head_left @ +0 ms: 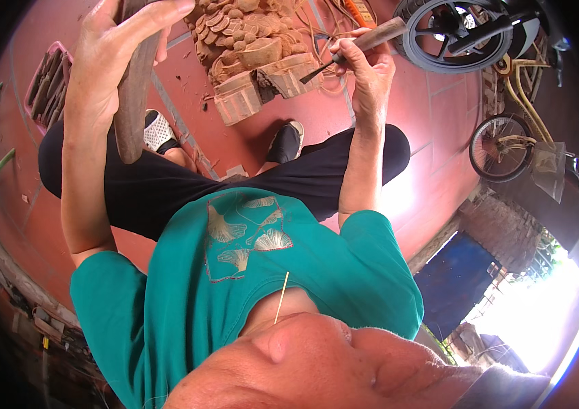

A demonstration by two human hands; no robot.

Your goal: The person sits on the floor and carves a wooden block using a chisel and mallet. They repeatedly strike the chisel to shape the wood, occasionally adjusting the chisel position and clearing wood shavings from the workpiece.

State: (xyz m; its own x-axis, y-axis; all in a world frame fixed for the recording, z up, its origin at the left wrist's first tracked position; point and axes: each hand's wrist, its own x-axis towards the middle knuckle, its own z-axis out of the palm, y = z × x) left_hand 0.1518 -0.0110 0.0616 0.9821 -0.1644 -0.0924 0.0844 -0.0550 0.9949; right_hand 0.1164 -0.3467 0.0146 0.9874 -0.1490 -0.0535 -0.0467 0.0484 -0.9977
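Note:
My left hand [107,58] is wrapped round a long worn wooden mallet or club [134,102], whose rounded lower end hangs over my left thigh. In my right hand [370,75] is a chisel [383,34] with a thick wooden handle. Its thin dark blade slants down and left, the tip close to the right side of a carved wooden piece [245,48]. That brown carving stands on the floor in front of me, covered in rounded, coin-like and layered shapes, with a blocky base toward me. Its far end is cut off by the picture's edge.
A pink basket [28,102] of dark tools stands at the left. Cords and an orange object [356,12] lie beyond my right hand. A motorbike wheel [456,34] and a bicycle [501,146] stand at the right. Wood chips dot the red tiled floor [191,82].

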